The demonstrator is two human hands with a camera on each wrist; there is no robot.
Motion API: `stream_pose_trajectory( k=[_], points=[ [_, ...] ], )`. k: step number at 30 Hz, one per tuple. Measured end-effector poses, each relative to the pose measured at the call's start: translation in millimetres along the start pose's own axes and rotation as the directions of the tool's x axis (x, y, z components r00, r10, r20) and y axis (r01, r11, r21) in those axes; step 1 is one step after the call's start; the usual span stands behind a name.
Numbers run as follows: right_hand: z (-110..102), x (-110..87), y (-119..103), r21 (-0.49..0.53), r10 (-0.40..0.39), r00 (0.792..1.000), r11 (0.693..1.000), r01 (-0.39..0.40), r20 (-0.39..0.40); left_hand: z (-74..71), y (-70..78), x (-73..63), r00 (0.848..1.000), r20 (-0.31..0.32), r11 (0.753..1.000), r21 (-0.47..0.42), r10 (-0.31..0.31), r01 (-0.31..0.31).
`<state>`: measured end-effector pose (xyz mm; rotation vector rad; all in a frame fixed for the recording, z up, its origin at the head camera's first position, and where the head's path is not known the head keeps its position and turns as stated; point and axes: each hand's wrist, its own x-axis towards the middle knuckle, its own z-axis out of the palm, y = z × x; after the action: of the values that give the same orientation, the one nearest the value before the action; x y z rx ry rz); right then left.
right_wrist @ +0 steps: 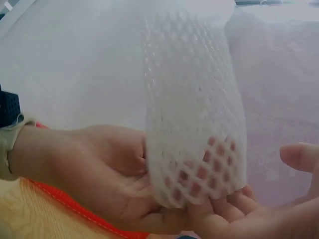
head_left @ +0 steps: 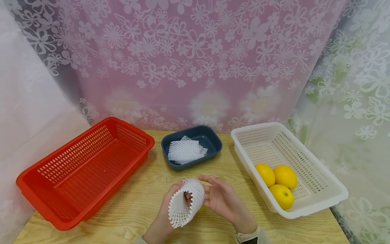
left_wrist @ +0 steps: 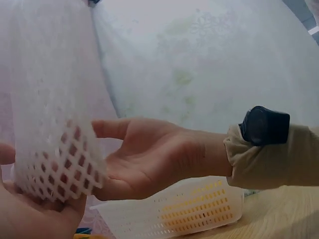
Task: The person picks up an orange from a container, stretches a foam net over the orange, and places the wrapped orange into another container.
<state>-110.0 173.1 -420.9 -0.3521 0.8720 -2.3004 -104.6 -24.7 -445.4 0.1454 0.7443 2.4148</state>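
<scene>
A white foam fruit net [head_left: 190,200] is held upright in my left hand [head_left: 166,211], its wide mouth opened toward the head camera. My right hand [head_left: 223,201] is beside it, palm turned up, with fingers touching the net's lower end; its thumb stands apart in the right wrist view. Through the mesh [right_wrist: 199,172], fingers show at the bottom of the net. Under the hands, a sliver of a yellow fruit [head_left: 201,209] is visible, mostly hidden. More flattened foam nets [head_left: 186,151] lie in a dark blue tray [head_left: 214,154] beyond the hands.
At the left stands a red perforated basket [head_left: 103,169] with nothing visible in it. A white perforated basket [head_left: 317,176] at the right has three yellow fruits [head_left: 281,196] in its near left part. All stand on a wooden table [head_left: 137,203], with flowered curtains [head_left: 195,67] behind.
</scene>
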Motion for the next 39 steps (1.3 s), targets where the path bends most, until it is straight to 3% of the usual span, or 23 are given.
stream_pose_trajectory(
  k=[3,6,8,11,14,18,26,30,36,39],
  points=[
    [-6.4,0.2,0.3,0.061,-0.005,1.000,0.998,0.005,0.001,-0.4,3.3,-1.4,0.990,0.135,0.996,-0.088,0.043,-0.031],
    [-14.7,0.5,0.6,0.125,-0.018,1.000,0.992,0.018,0.002,-7.6,2.7,0.4,0.959,0.261,0.985,-0.159,0.111,-0.071],
    [-19.6,0.8,0.8,0.155,-0.029,1.000,0.988,0.029,0.001,-12.7,1.6,1.0,0.952,0.281,0.980,-0.184,0.124,-0.073],
    [-26.4,1.9,2.2,0.192,-0.057,0.998,0.980,0.053,0.013,-20.1,0.3,1.3,0.962,0.248,0.981,-0.183,0.113,-0.068],
    [-32.0,3.3,5.5,0.236,-0.079,0.997,0.969,0.072,0.021,-27.4,-0.2,0.8,0.980,0.183,0.989,-0.138,0.075,-0.050],
    [-42.0,4.0,10.9,0.285,-0.088,0.996,0.955,0.082,0.010,-35.8,0.3,1.6,0.992,0.124,0.995,-0.099,0.022,-0.010],
    [-65.9,4.3,20.0,0.319,-0.095,0.991,0.940,0.120,-0.092,-56.3,3.8,10.1,0.997,0.073,0.997,-0.072,-0.013,0.018],
    [-74.6,5.8,26.4,0.328,-0.063,0.987,0.938,0.109,-0.146,-66.2,1.7,13.5,0.999,0.014,0.998,-0.034,-0.043,0.044],
    [-79.1,9.0,35.5,0.197,-0.026,0.958,0.977,0.085,-0.285,-80.2,-4.0,16.6,0.994,-0.090,0.997,0.033,-0.061,0.064],
    [-81.0,10.4,38.7,0.126,-0.065,0.962,0.987,0.102,-0.266,-84.5,-5.5,17.2,0.993,-0.100,0.996,0.058,-0.060,0.066]
  ],
)
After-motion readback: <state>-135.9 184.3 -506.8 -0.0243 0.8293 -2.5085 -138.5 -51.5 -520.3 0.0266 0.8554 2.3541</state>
